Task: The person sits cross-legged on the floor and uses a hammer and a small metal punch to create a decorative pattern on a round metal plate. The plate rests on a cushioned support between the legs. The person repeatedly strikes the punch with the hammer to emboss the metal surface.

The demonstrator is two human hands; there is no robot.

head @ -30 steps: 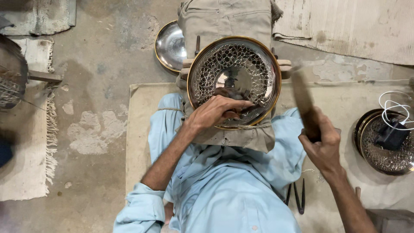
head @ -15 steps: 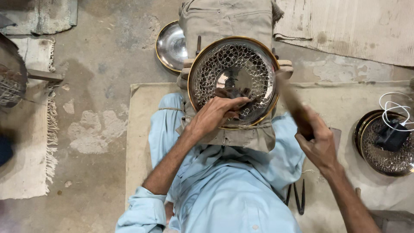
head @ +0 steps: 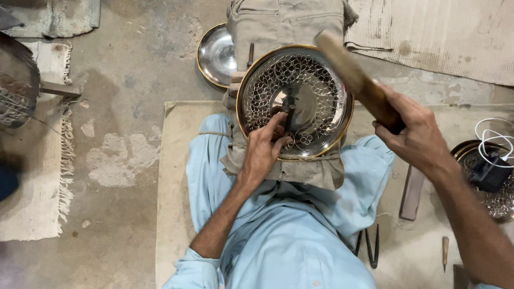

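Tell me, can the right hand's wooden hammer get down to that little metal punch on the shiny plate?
Probably yes. The right hand holds the wooden mallet raised over the engraved plate, with nothing between it and the punch, which the left hand steadies from below.

Right hand now higher and closer to engraved tray than a second ago, when it sat low by right knee. Wooden mallet swings with it: head, earlier beside tray's right rim, now overlaps rim near its upper right edge, handle slanting down into closed fist. Left hand shifts lower-left, fingers pinching dark punch more upright near tray centre.
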